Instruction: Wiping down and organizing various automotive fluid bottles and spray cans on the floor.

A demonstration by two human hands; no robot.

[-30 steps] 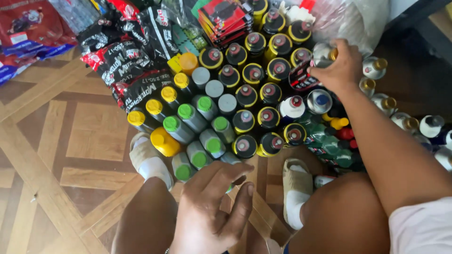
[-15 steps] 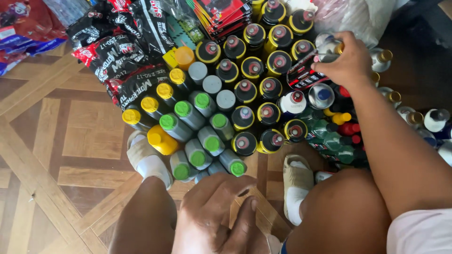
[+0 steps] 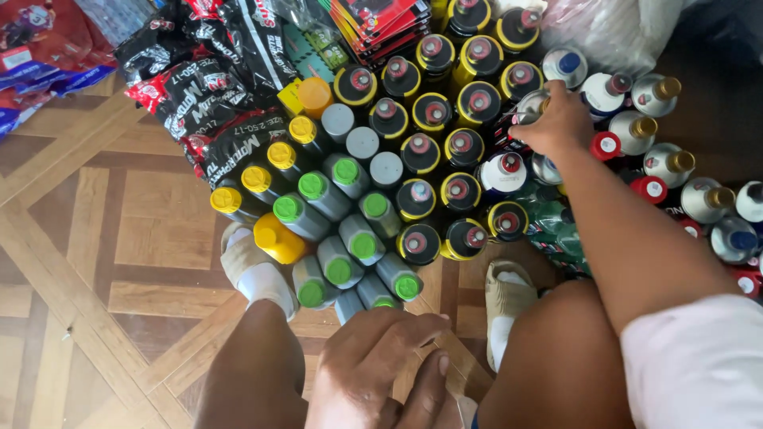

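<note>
Down on the parquet floor (image 3: 95,238), among packed upright bottles, I see my right hand (image 3: 556,123) reaching out, fingers curled around a silver-topped bottle (image 3: 531,107) at the edge of the black bottles with yellow rims (image 3: 445,151). My left hand (image 3: 381,369) rests low between my knees, fingers loosely bent, holding nothing, just beside the grey bottles with green caps (image 3: 350,238).

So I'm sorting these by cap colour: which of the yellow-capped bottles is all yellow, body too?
The yellow bottle beside the left foot, at the near-left edge of the cluster. The other yellow caps sit on dark bottles.
</note>
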